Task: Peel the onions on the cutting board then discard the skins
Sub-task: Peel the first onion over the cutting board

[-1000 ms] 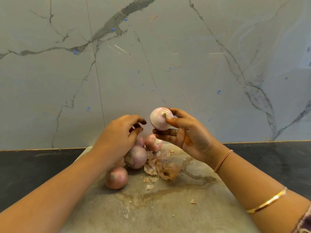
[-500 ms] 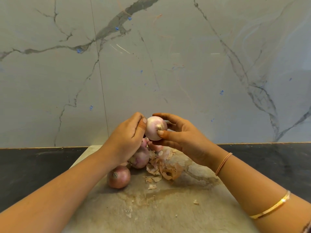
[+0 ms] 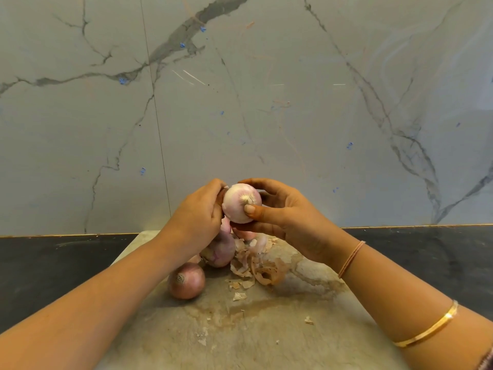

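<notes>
A pale, mostly peeled onion (image 3: 238, 202) is held above the cutting board (image 3: 266, 329), root end facing me. My right hand (image 3: 282, 217) grips it, thumb pressed below the root and fingers curled over the top. My left hand (image 3: 198, 216) curls against the onion's left side, its fingertips at the skin there. Below the hands lie a peeled pinkish onion (image 3: 220, 251), an unpeeled reddish onion (image 3: 186, 280) and another partly hidden onion (image 3: 246, 235). A pile of dry skins (image 3: 260, 268) lies right of them.
The worn stone-coloured board sits on a dark countertop (image 3: 53, 265) that runs left and right. A grey-veined marble wall (image 3: 240, 102) stands right behind it. Small skin flakes (image 3: 308, 320) are scattered on the board's near part.
My right hand lowered the onion slightly and turned its root end toward me. My left hand rose from the onions on the board and closed on the held onion's left side.
</notes>
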A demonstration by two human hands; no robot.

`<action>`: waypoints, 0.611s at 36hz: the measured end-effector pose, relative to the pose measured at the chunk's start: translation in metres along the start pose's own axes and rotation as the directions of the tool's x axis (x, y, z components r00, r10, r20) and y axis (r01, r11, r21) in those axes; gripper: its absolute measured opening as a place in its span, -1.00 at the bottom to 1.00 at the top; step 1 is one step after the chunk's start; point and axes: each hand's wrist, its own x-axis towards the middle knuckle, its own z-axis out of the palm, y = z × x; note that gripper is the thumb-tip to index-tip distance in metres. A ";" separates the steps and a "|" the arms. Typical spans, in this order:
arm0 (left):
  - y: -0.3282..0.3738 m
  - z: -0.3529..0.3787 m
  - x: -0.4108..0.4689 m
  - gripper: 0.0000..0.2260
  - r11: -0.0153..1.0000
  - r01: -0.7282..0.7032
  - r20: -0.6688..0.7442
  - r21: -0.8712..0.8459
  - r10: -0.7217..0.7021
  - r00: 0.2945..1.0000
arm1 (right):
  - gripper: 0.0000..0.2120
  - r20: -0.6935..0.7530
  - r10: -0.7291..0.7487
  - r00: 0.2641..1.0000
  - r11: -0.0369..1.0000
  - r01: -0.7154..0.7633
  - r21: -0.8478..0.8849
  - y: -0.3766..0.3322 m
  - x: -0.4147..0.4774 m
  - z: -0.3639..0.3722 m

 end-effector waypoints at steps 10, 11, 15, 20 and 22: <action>-0.002 0.004 -0.001 -0.86 0.997 0.018 -0.030 0.071 -0.016 0.999 | -0.68 -0.034 0.010 0.999 0.994 -0.007 0.106 0.001 0.001 -0.005; -0.003 0.004 0.000 -0.86 0.995 0.041 -0.022 0.089 -0.040 0.999 | -0.68 -0.045 0.011 0.999 0.990 -0.004 0.139 0.000 0.001 -0.006; -0.012 0.003 0.002 -0.81 0.979 0.070 0.038 0.191 -0.079 0.996 | -0.71 -0.062 0.023 0.998 0.972 -0.008 0.234 -0.003 0.001 -0.008; -0.009 0.001 0.000 -0.75 0.994 -0.002 -0.029 0.105 0.005 1.000 | -0.68 -0.052 0.054 0.997 0.973 -0.040 0.228 0.000 0.002 -0.008; -0.002 0.000 -0.001 -0.80 1.000 -0.004 -0.109 -0.004 0.003 0.994 | -0.67 -0.035 0.064 0.997 0.969 -0.054 0.241 0.001 0.002 -0.007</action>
